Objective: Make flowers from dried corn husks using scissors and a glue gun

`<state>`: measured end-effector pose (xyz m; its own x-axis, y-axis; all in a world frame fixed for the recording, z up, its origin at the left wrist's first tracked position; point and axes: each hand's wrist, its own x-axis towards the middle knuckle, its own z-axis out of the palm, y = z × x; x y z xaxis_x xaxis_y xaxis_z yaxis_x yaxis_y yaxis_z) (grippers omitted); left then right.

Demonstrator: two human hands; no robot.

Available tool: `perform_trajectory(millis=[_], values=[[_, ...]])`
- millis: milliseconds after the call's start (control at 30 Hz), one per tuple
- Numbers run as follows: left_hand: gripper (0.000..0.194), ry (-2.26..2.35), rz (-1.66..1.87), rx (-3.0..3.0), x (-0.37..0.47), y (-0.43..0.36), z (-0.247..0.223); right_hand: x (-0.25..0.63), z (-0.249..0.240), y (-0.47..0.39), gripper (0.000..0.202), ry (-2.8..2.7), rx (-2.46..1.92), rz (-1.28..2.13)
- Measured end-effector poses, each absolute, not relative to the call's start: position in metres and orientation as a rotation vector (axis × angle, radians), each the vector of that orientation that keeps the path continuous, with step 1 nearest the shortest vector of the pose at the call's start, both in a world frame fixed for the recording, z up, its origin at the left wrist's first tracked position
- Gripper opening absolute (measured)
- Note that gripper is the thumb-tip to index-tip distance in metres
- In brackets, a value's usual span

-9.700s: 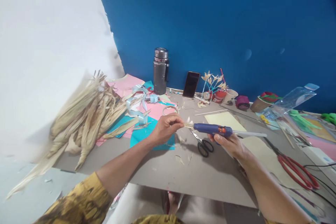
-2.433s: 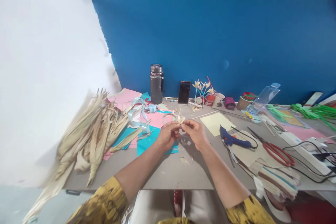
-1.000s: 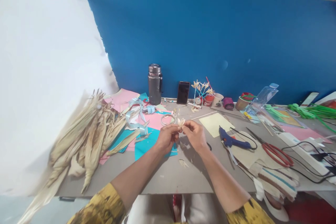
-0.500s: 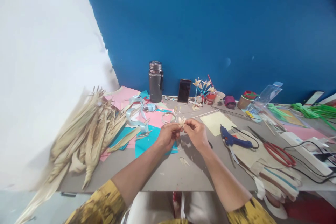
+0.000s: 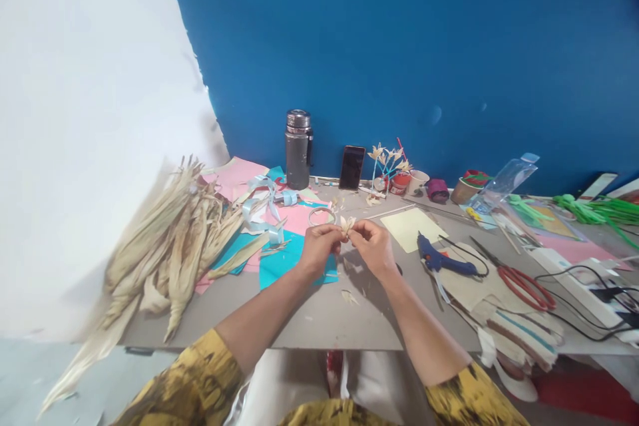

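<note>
The left hand point(image 5: 319, 249) and the right hand point(image 5: 374, 249) meet at their fingertips, both pinching a small pale husk flower point(image 5: 347, 225), which is in front of the phone point(image 5: 352, 168), on the person's side. Wrists are raised, and the forearms slant inward from yellow patterned sleeves point(image 5: 192, 373) across the table's near edge. Between the forearms, nearer the person than the phone, a few husk scraps point(image 5: 349, 297) lie on the grey-brown table point(image 5: 344, 329). A yellow sheet point(image 5: 412, 228) is to the phone's right and nearer the person; farther right come the blue glue gun point(image 5: 446, 261) and red-handled scissors point(image 5: 526, 287). Left of the phone stands a grey flask point(image 5: 298, 153); well left, dried husks point(image 5: 174, 246) overhang the near edge. Behind the phone rises a blue wall point(image 5: 379, 46), meeting a white one point(image 5: 90, 113) farther left.
</note>
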<state>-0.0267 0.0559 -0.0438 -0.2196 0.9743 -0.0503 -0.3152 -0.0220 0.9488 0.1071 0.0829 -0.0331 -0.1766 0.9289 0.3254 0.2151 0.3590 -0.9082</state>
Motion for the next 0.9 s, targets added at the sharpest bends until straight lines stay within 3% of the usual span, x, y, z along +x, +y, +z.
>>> perform_trajectory(millis=[900], values=[[0.015, 1.123, 1.458, 1.056, -0.0273, 0.0538, -0.0455, 0.1082, -0.0324, 0.0827, 0.015, -1.529, -1.087, 1.007]])
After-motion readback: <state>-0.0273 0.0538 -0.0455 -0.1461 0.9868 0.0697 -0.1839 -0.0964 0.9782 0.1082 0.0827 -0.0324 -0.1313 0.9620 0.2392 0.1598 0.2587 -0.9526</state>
